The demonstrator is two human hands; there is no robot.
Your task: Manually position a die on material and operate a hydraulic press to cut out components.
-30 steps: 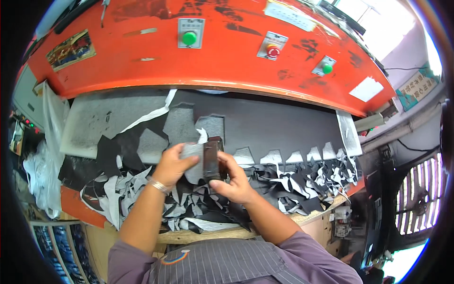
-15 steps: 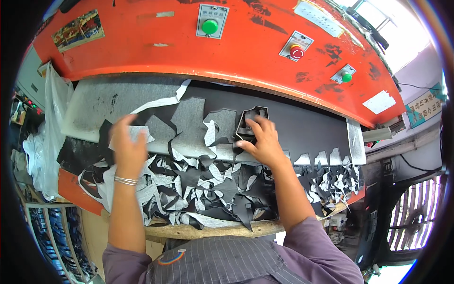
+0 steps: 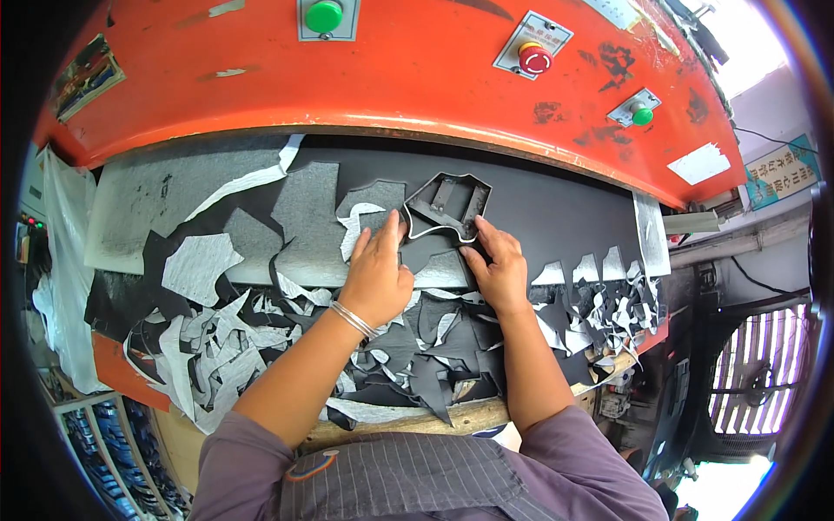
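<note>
A dark metal cutting die (image 3: pixel 432 211) with an angular outline and inner braces sits over the black sheet material (image 3: pixel 556 208). My left hand (image 3: pixel 380 273) is at its left side, fingers stretched forward and fingertips against its edge. At its near right corner, my right hand (image 3: pixel 499 267) grips it between thumb and fingers. Cut-out gaps in the sheet show a grey surface around the die. Left of my left hand lies a loose pale grey cut piece (image 3: pixel 201 267) on the black material.
An orange machine beam (image 3: pixel 261 95) spans the far side, with green buttons (image 3: pixel 324 16) and a red knob (image 3: pixel 535 59). Black and grey offcuts (image 3: pixel 434 347) heap along the near edge above a wooden rail (image 3: pixel 460 420). A clear plastic bag (image 3: pixel 68 260) hangs at left.
My left hand has come from the pale piece at the left across to the die. The die has turned, and my right hand has moved from its top to its near right corner.
</note>
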